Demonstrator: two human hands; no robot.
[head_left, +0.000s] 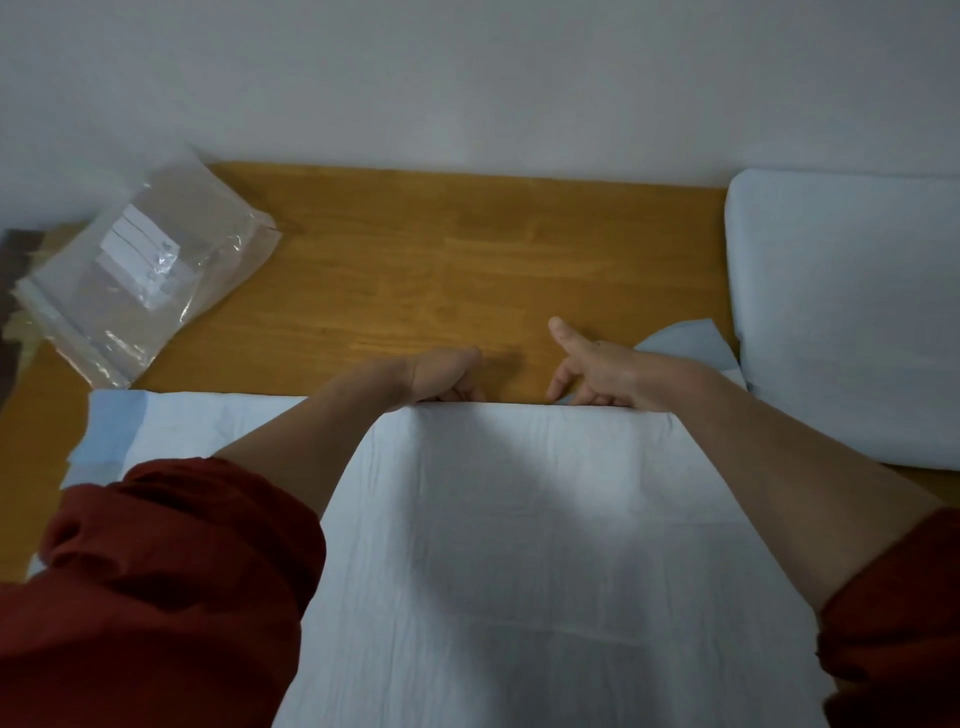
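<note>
A large pale blue-white absorbent pad (519, 519) lies spread over the near part of a wooden table (415, 270). My left hand (447, 376) grips the pad's far edge, fingers curled under it. Just to the right, my right hand (597, 371) holds the same edge with its lower fingers curled on it, while the index finger points away over the wood. Both forearms reach out from rolled-up red sleeves. A corner of the pad (685, 343) sticks up beyond my right wrist.
A stack of clear plastic bags (145, 270) lies on the table's far left corner. A thick pile of folded pale pads (852, 312) fills the right side. A white wall stands right behind the table.
</note>
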